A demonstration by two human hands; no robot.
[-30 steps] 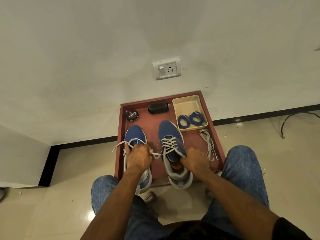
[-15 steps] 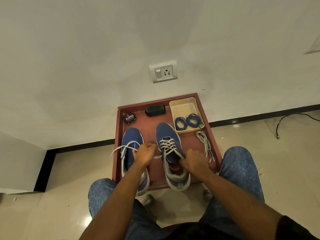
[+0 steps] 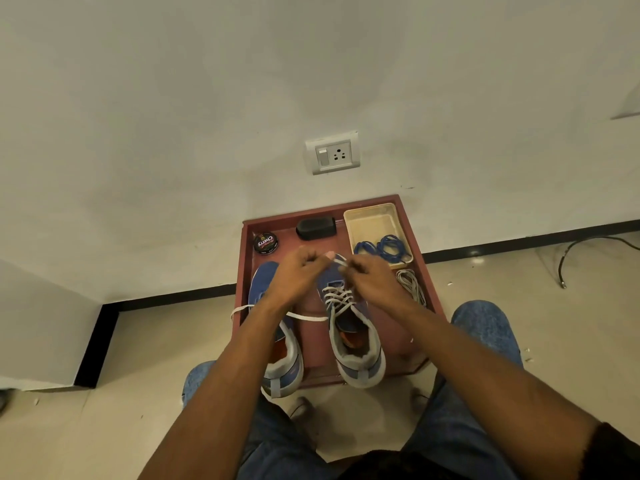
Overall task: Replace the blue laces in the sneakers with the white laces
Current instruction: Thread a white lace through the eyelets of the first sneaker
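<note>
White lace [image 3: 340,262] is pinched between left hand [image 3: 300,271] and right hand [image 3: 367,276] over the right sneaker [image 3: 349,323], likely to draw it taut; blue laces [image 3: 381,247] sit discarded in the basket [image 3: 370,216].

Sneakers [image 3: 349,327]: blue uppers, grey collars, white laces [image 3: 337,296]. Coiled laces [image 3: 382,245]: blue, in a cream tray [image 3: 372,218]. Base tray [image 3: 420,271]: reddish-brown. Polish tin [image 3: 265,242]: black, red lettering. Jeans [image 3: 485,327]: blue denim. Skirting [image 3: 166,299]: black.
</note>
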